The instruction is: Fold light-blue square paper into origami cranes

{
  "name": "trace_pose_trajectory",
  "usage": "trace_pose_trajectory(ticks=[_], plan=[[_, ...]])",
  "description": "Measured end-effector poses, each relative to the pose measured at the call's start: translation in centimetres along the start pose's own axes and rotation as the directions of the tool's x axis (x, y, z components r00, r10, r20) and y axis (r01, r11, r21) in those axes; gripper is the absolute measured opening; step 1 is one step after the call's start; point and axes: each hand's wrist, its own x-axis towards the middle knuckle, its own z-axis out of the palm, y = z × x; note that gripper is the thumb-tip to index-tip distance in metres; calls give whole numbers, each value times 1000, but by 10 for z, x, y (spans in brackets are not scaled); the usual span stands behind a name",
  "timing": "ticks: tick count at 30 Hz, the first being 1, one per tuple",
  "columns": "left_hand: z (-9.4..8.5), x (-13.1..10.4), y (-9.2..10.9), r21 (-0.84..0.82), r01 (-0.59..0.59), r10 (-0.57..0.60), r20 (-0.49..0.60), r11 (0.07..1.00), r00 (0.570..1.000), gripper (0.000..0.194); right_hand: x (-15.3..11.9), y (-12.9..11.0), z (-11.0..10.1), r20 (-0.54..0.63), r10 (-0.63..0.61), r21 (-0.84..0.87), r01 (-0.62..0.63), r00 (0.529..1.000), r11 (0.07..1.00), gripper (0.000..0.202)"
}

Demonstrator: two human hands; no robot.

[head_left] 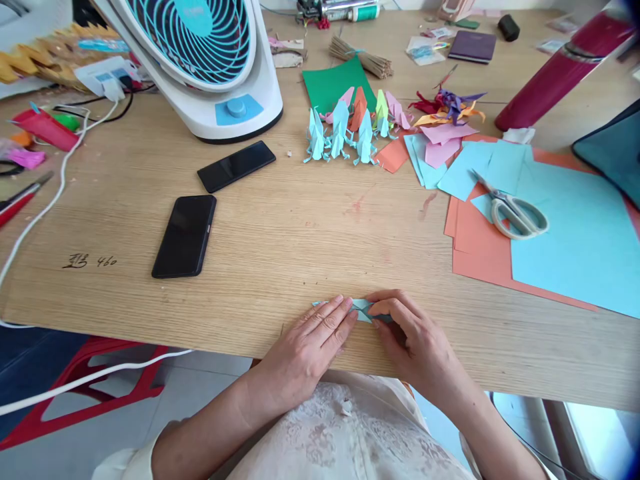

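A small folded piece of light blue paper (362, 309) lies near the front edge of the wooden table, mostly covered by my hands. My left hand (320, 333) rests flat over its left part, fingers stretched out and lying side by side. At the paper's right end, my right hand (410, 330) has its thumb and index finger closed on the edge. Beyond my hands, folded light blue paper figures (339, 130) stand in a group with pink, orange and green ones, beside a green sheet (333, 83).
Scissors (520, 215) lie on blue sheets (575, 240) and orange sheets (480, 247) at the right. Two phones (185, 237) lie left of centre, below a fan (240, 110). A red bottle (545, 87) stands at the back right. A white cable (60, 180) runs down the left.
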Motion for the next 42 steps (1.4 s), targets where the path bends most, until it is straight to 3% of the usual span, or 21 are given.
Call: trace_pose_trajectory(ticks=[14, 24, 31, 36, 42], plan=[[1, 2, 2, 87, -28, 27, 21, 996, 999, 55, 1, 2, 0, -39, -105, -48, 103, 994, 994, 24], [-2, 4, 4, 204, -62, 59, 18, 977, 998, 52, -2, 5, 4, -11, -224, -150, 220, 974, 964, 27], [0, 6, 6, 168, -26, 25, 4, 986, 1000, 50, -5, 9, -3, 61, -267, -173, 274, 962, 946, 31], [2, 7, 7, 186, -14, 16, -12, 982, 1000, 48, -21, 12, -9, 13, -331, -324, 318, 943, 891, 28], [2, 6, 5, 194, -37, 39, -7, 980, 999, 53, -29, 4, 4, 8, -340, -455, 306, 940, 836, 31]])
